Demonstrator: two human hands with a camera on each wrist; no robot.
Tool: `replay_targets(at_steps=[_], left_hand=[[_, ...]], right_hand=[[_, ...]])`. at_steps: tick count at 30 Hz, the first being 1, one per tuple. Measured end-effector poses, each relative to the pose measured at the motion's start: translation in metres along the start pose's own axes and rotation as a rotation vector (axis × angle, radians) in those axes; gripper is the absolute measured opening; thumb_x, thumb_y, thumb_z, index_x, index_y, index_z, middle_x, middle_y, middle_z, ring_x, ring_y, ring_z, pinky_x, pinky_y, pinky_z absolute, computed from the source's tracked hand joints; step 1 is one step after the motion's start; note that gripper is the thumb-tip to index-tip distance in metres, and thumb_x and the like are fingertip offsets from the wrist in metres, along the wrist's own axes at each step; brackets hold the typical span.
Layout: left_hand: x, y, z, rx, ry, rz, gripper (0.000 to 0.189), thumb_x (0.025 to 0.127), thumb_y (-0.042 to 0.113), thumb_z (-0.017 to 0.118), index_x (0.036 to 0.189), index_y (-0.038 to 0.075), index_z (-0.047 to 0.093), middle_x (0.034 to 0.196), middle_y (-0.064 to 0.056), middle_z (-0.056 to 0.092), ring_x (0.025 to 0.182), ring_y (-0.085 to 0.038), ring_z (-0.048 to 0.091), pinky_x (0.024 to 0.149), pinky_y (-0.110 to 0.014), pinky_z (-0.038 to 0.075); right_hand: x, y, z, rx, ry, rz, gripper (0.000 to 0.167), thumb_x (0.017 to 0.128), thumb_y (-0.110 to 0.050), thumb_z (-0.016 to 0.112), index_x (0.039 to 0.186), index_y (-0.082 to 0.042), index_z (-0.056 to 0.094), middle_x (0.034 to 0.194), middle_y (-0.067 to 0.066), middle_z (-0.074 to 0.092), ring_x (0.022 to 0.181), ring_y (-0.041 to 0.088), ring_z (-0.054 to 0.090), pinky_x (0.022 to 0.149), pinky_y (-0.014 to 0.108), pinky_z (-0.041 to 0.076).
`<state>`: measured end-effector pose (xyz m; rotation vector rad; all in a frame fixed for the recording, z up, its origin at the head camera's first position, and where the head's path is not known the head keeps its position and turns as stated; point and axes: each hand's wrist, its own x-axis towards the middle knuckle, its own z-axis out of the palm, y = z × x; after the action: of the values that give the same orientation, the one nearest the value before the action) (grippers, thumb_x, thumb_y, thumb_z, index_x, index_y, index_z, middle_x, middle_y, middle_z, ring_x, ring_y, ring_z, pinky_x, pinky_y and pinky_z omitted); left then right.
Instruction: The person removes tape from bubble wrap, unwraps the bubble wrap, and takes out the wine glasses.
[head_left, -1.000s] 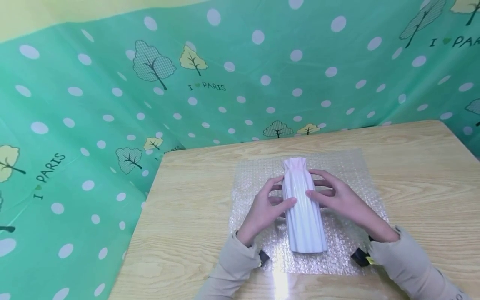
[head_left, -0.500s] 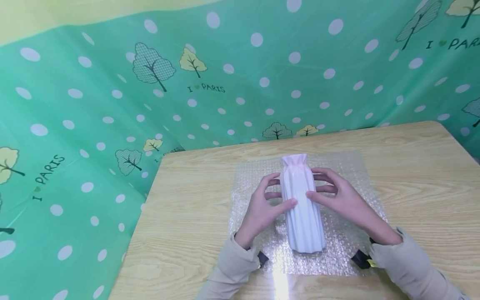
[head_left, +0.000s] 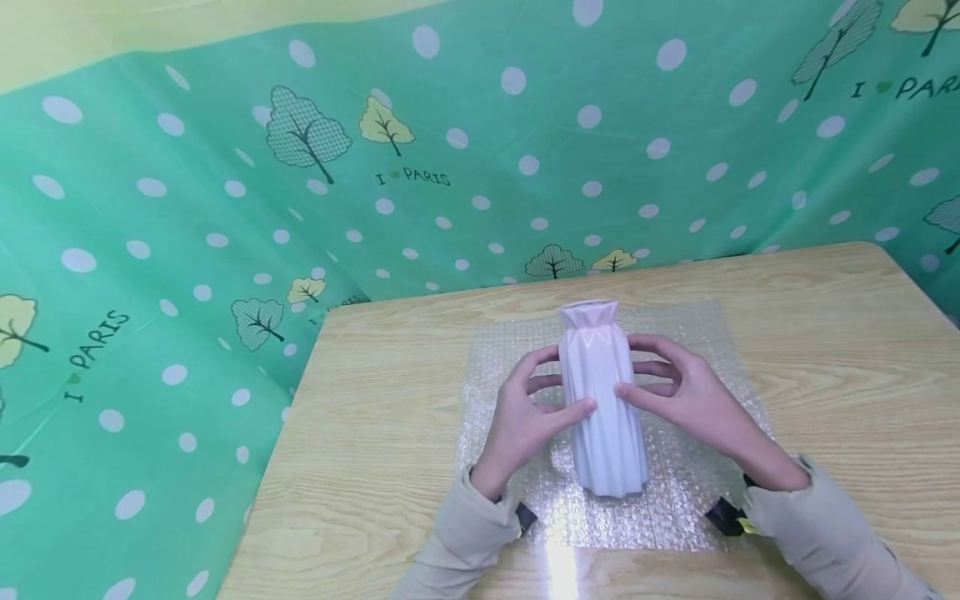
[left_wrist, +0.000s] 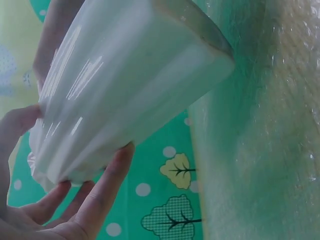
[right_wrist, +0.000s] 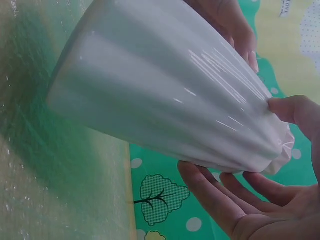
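Tilted up since a moment ago, the white ribbed vase now lifts its neck end clear of the bubble wrap, with only its base end low over the sheet. Left hand and right hand grip it from either side, fingers curled round its body, thumbs on top. Beneath the grip lies the wooden table.

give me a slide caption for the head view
Both hands, left and right, hold a white ribbed vase over bubble wrap.
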<state>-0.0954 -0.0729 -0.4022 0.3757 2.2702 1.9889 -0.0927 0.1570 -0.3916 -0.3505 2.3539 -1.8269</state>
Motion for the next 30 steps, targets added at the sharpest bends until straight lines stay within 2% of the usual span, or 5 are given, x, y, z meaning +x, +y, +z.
replay_targets(at_steps=[6,10,14,22,30], left_hand=[[0.0011,0.0005,0.0012,-0.029,-0.006,0.081,0.073,0.075,0.008,0.086,0.139,0.019,0.052,0.137,-0.002,0.054,0.111,-0.031,0.064,0.076,-0.035,0.062],[0.0014,0.0,0.0008,0.004,-0.003,0.148,0.075,0.075,0.009,0.086,0.14,0.017,0.051,0.138,-0.005,0.053,0.112,-0.03,0.064,0.077,-0.037,0.062],[0.0011,-0.0004,0.0005,0.065,0.015,0.23,0.075,0.074,0.01,0.086,0.141,0.015,0.051,0.135,-0.009,0.055,0.112,-0.029,0.065,0.077,-0.035,0.062],[0.0009,-0.0024,0.0009,0.145,0.05,0.349,0.078,0.073,0.011,0.087,0.142,0.015,0.05,0.131,-0.01,0.057,0.113,-0.026,0.065,0.078,-0.031,0.062],[0.0032,-0.0041,0.0009,0.226,0.058,0.523,0.08,0.072,0.005,0.087,0.141,0.006,0.047,0.135,-0.014,0.053,0.12,-0.028,0.06,0.087,-0.03,0.059]], right_hand=[[-0.001,-0.0021,0.0,-0.001,0.029,-0.064,0.061,0.09,-0.015,0.074,0.143,-0.007,0.045,0.143,0.018,0.049,0.117,0.04,0.061,0.087,0.031,0.059],[-0.0017,-0.0029,-0.0003,-0.009,0.051,-0.118,0.06,0.088,-0.01,0.076,0.141,-0.008,0.047,0.139,0.015,0.051,0.11,0.019,0.066,0.087,0.026,0.058],[-0.0024,-0.003,-0.0003,-0.011,0.066,-0.163,0.062,0.086,-0.006,0.076,0.141,-0.007,0.046,0.135,0.016,0.053,0.105,0.002,0.064,0.087,0.024,0.058],[-0.0013,-0.0025,-0.0001,-0.006,0.088,-0.238,0.068,0.081,0.001,0.079,0.14,-0.006,0.046,0.137,0.012,0.051,0.114,0.001,0.06,0.09,0.023,0.056],[-0.0012,-0.0016,-0.0022,-0.012,0.098,-0.359,0.077,0.072,0.012,0.081,0.14,-0.003,0.046,0.138,0.002,0.049,0.121,0.004,0.056,0.094,0.022,0.054]])
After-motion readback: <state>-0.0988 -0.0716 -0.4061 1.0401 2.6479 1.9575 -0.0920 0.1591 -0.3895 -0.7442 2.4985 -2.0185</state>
